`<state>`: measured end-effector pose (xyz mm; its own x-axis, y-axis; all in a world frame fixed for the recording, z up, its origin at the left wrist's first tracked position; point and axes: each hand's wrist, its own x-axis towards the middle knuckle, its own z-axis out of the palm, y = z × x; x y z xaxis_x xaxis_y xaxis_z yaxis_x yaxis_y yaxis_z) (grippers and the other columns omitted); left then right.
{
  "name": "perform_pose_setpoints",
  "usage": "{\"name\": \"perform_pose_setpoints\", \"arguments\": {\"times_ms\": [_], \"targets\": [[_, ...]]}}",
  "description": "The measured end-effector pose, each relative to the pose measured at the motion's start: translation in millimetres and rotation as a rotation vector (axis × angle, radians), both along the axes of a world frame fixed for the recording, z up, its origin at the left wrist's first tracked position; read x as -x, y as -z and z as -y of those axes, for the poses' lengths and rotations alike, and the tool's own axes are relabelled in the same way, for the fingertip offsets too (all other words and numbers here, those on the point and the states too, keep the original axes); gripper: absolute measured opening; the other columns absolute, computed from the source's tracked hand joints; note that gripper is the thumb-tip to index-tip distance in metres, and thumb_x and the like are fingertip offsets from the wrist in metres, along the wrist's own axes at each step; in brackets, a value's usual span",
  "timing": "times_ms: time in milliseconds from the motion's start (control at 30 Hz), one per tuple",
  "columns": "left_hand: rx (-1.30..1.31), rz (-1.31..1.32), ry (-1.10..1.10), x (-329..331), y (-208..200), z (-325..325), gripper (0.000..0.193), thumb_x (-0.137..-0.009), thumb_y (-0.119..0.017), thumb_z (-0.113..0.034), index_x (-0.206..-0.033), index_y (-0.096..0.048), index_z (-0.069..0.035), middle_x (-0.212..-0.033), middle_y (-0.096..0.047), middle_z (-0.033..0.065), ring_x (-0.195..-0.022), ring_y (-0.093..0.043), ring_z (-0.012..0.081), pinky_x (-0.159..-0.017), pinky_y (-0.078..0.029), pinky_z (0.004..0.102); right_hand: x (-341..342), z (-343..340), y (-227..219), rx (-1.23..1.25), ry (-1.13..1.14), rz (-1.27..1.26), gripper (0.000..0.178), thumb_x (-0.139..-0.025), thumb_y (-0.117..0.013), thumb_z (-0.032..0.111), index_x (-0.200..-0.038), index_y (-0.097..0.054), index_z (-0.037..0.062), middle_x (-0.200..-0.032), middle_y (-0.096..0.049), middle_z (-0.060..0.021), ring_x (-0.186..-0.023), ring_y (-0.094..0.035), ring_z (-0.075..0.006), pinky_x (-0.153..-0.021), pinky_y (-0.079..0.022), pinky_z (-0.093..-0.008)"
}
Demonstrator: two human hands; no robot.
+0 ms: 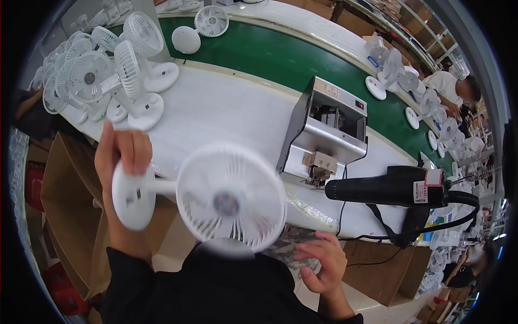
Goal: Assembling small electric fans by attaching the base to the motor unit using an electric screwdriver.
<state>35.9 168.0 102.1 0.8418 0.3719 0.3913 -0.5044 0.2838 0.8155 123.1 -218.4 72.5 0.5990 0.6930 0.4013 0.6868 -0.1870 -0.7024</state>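
My left hand grips a white desk fan by its round base. The fan lies on its side in the air before my body, its neck running right to the round caged head. The head is smeared by motion, with a grey hub at its middle. To the right of the fan, my right hand is raised with its fingers apart and holds nothing. Beyond it, on the white worktop, stands a grey metal machine with an opening in its top.
Several white fans stand crowded at the far left. A black handheld tool hangs at the right on a cable. Behind the worktop runs a green conveyor belt. Cardboard boxes sit below left and right. A co-worker works at the far right.
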Motion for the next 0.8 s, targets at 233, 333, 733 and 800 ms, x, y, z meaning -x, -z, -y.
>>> {"name": "perform_pose_setpoints", "arguments": {"times_ms": [233, 333, 733, 800], "targets": [[0.247, -0.054, -0.578, -133.3, 1.9, -40.7, 0.049, -0.099, -0.041, -0.039, -0.062, -0.054, -0.01, -0.062, -0.052, 0.0045, -0.06, -0.049, 0.0158, -0.06, -0.041, 0.0263, 10.0, 13.5, -13.6, -0.072, 0.052, 0.077, 0.021, -0.076, -0.064, 0.017, -0.092, -0.067, 0.0057, -0.066, -0.064, 0.0023, -0.067, -0.061, -0.0175, -0.081, -0.049, -0.0366], [0.219, -0.221, -0.81, -219.0, 20.4, -52.7, 0.047, -0.095, -0.045, -0.04, -0.068, -0.06, -0.005, -0.071, -0.056, 0.0082, -0.073, -0.054, 0.0203, -0.07, -0.045, 0.0308, 9.7, 27.2, -30.6, -0.175, 0.143, 0.219, 0.014, -0.081, -0.059, 0.018, -0.084, -0.064, 0.0064, -0.06, -0.062, -0.0003, -0.06, -0.057, -0.0173, -0.073, -0.049, -0.0357], [-0.747, -0.292, -1.434, -314.8, 78.3, -116.7, 0.034, -0.092, -0.049, -0.035, -0.114, -0.057, -0.01, -0.104, -0.057, 0.0117, -0.096, -0.054, 0.0273, -0.084, -0.044, 0.0377, -138.5, 77.8, -125.9, -0.627, 0.836, 0.321, 0.018, -0.087, -0.045, 0.013, -0.075, -0.057, 0.0066, -0.063, -0.05, -0.0027, -0.057, -0.045, -0.0138, -0.059, -0.04, -0.0272], [-0.827, -0.142, -1.014, -275.7, 60.8, -52.3, 0.028, -0.09, -0.055, -0.027, -0.113, -0.055, -0.011, -0.095, -0.058, 0.0108, -0.087, -0.055, 0.027, -0.077, -0.045, 0.0371, -217.2, 102.4, -135.8, -0.068, 0.836, 0.389, 0.02, -0.087, -0.052, 0.018, -0.09, -0.065, 0.0025, -0.07, -0.059, -0.0038, -0.062, -0.052, -0.0141, -0.062, -0.043, -0.0264]]}}
